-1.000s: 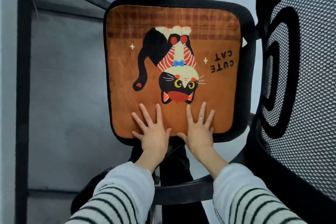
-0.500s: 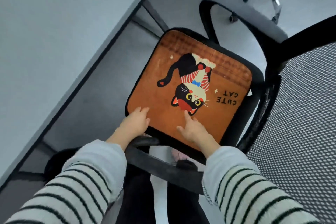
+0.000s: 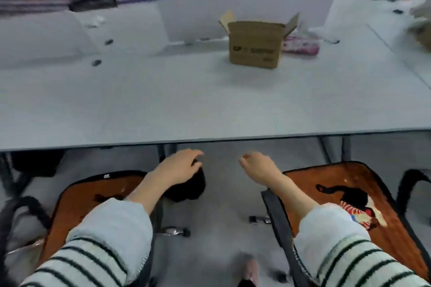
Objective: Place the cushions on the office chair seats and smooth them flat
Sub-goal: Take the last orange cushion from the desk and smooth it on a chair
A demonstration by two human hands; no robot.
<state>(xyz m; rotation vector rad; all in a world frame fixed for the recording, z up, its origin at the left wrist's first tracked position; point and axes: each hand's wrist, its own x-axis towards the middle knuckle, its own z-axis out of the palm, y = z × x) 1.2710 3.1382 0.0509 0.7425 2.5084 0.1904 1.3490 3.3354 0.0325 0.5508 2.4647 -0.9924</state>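
Two orange cat-print cushions lie flat on office chair seats. The right cushion (image 3: 363,196) sits at the lower right, its cat picture showing. The left cushion (image 3: 93,196) sits at the lower left, partly hidden by my left sleeve. My left hand (image 3: 179,166) hovers in the air between the chairs, fingers loosely curled, holding nothing. My right hand (image 3: 256,166) hangs beside it, also loosely curled and holding nothing. Neither hand touches a cushion.
A long grey desk (image 3: 210,105) spans the view just beyond my hands, with an open cardboard box (image 3: 255,44) on it. Black chair armrests (image 3: 277,221) flank the gap. Chair casters (image 3: 173,232) and grey floor lie between the two chairs.
My hands have lifted off the cushion that they were pressing flat. My view has swung up to the desk, and two cushioned chairs now show.
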